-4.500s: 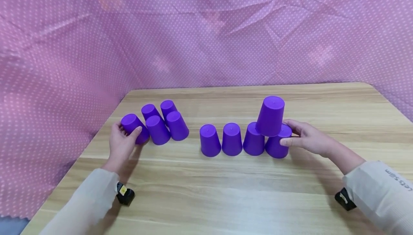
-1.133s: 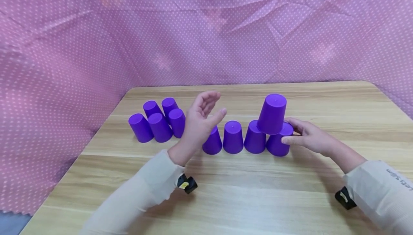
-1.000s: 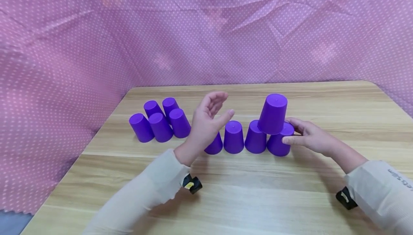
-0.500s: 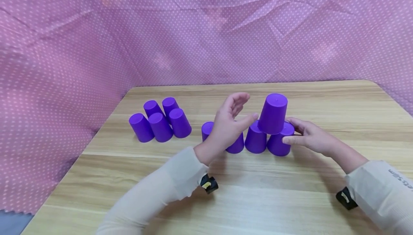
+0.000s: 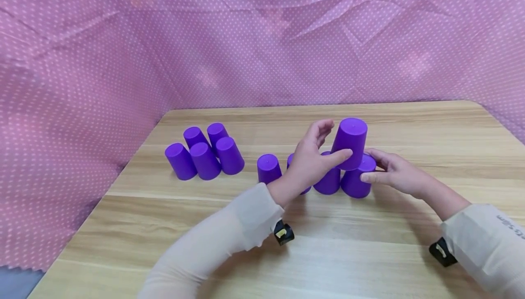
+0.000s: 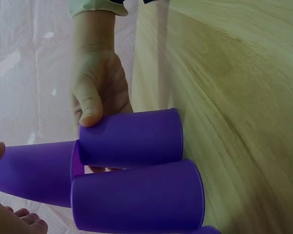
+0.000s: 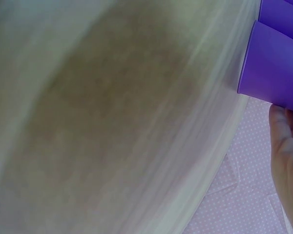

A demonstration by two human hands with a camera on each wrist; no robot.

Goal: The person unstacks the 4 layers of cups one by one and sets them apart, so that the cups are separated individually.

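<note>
An upside-down purple cup (image 5: 351,138) stands atop two others, bridging them. My left hand (image 5: 308,161) is at its left side, thumb across its front in the head view and fingers spread behind. In the left wrist view, the thumb tip is right at the wall of the upper cup (image 6: 36,171), and the other fingers are apart from it. My right hand (image 5: 398,173) holds the lower right cup (image 5: 355,185) between thumb and fingers. Beside it stands the other supporting cup (image 5: 328,181), partly behind my left hand. The right wrist view shows only part of the right hand (image 7: 287,151).
Left of the stack, a purple cup (image 5: 268,169) and one mostly hidden by my left hand continue the row. Several more upside-down purple cups (image 5: 205,162) stand grouped on the left of the wooden table (image 5: 348,258). A pink dotted cloth (image 5: 246,53) hangs behind.
My left hand let go of the leftmost cup, which now stands in the group. It then moved right, past the row, to the upper cup. The right hand stayed on its cup.
</note>
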